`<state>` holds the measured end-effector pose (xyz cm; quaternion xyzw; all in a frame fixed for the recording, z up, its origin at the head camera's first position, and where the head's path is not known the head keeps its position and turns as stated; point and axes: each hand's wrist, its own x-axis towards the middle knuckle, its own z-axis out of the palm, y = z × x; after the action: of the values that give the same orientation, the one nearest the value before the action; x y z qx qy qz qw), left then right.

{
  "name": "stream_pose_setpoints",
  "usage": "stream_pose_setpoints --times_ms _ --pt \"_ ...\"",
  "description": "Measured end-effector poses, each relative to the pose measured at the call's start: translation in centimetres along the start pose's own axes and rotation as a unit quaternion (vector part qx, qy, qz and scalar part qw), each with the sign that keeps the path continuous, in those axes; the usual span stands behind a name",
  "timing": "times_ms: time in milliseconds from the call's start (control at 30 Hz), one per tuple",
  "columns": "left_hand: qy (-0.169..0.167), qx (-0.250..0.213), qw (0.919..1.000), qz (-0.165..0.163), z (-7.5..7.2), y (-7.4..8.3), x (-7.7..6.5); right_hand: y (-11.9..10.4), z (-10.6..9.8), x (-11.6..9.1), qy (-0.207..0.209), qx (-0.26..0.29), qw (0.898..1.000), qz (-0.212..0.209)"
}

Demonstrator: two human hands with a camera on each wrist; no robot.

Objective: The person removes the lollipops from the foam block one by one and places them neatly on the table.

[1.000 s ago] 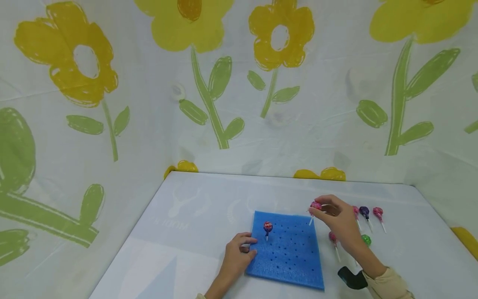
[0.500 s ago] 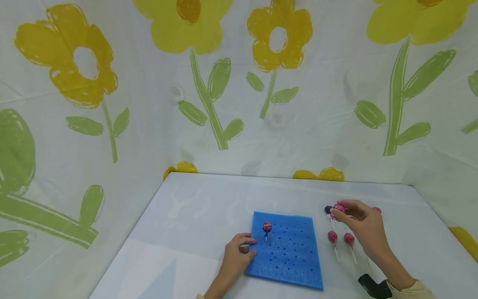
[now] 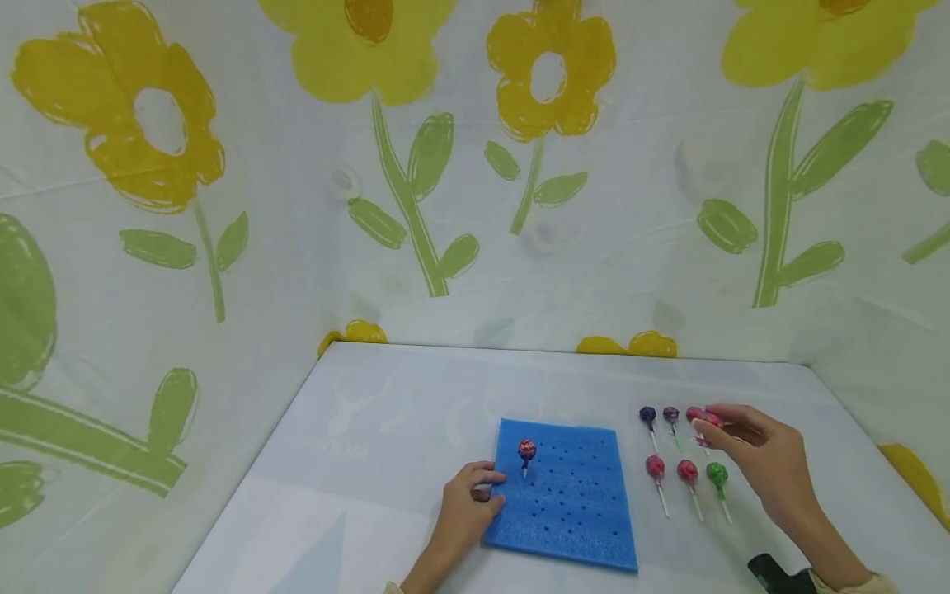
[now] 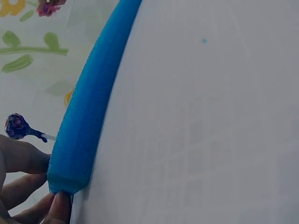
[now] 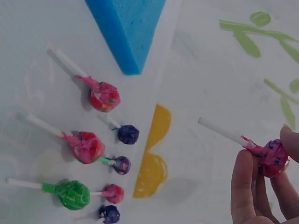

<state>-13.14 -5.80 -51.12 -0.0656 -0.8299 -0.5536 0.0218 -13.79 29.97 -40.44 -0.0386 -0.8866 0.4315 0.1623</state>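
Observation:
My left hand (image 3: 466, 511) holds the left edge of a blue foam board (image 3: 586, 520) dotted with small holes. One lollipop (image 3: 526, 450) in a red and dark wrapper stands upright in the board near its upper left. In the left wrist view, fingers (image 4: 25, 156) press against the foam's near end. My right hand (image 3: 775, 458) pinches a pink-wrapped lollipop (image 5: 273, 158) by its candy end, the white stick free. It hovers over the right part of the lollipop rows, beside another pink lollipop (image 3: 693, 413) and partly covering that row.
Several lollipops lie in two rows right of the board: a dark purple one (image 3: 648, 414), a purple one with a green stick (image 3: 671, 415), red-pink ones (image 3: 656, 467) and a green one (image 3: 717, 473). A flower-printed cloth (image 3: 594, 280) encloses the white table (image 3: 356, 462).
My right hand has moved right, from above the board's upper right corner to the lollipop rows, keeping the pink lollipop. More lollipops are uncovered. My left hand has stayed at the board.

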Motion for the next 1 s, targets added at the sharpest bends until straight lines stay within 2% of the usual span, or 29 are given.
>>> stream_pose_setpoints --times_ms 367,633,1000 --pt "0.001 -0.012 0.9999 0.012 -0.1 0.1 0.0 1.9 -1.1 0.0 -0.009 -0.032 0.998 0.048" --pt "-0.003 -0.007 1.0 0.003 -0.1 0.0 0.1 2.7 -1.6 0.3 -0.023 -0.043 0.997 0.053" --pt "-0.002 -0.008 0.9999 0.009 -0.1 -0.1 0.1 4.5 -2.1 0.6 -0.027 -0.073 0.993 0.094"
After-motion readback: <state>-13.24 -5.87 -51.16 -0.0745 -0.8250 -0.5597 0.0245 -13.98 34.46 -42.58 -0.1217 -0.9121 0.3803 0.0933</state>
